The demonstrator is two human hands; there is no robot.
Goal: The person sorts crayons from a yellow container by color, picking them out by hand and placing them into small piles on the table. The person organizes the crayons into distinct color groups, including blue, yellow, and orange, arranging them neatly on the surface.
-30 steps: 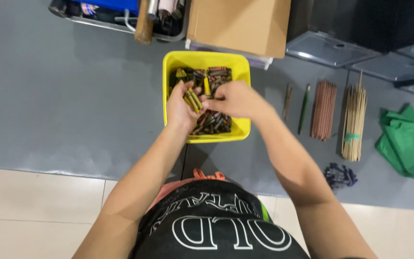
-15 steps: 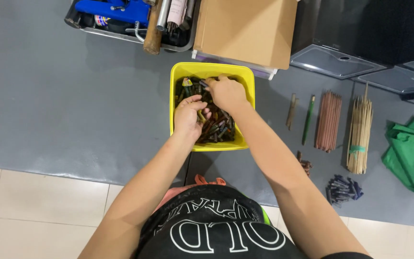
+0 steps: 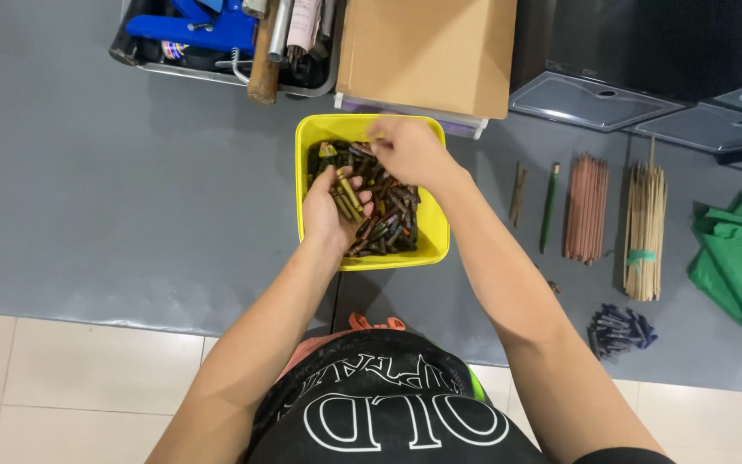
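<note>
Both hands worked inside the yellow tub (image 3: 318,129) of crayons (image 3: 388,215).

The left hand (image 3: 335,206) lay palm-up over the tub's near-left part, fingers loosely cupped around a few crayons whose long axes ran along the palm, pointing away from the body. Beyond it, the right hand (image 3: 407,148) hovered at the far rim, fingers pinched together; what they held was too small to tell. The loose crayons lay between and just right of both hands. Half a second earlier, the right hand had been lower, close beside the left; it had since moved away.
</note>
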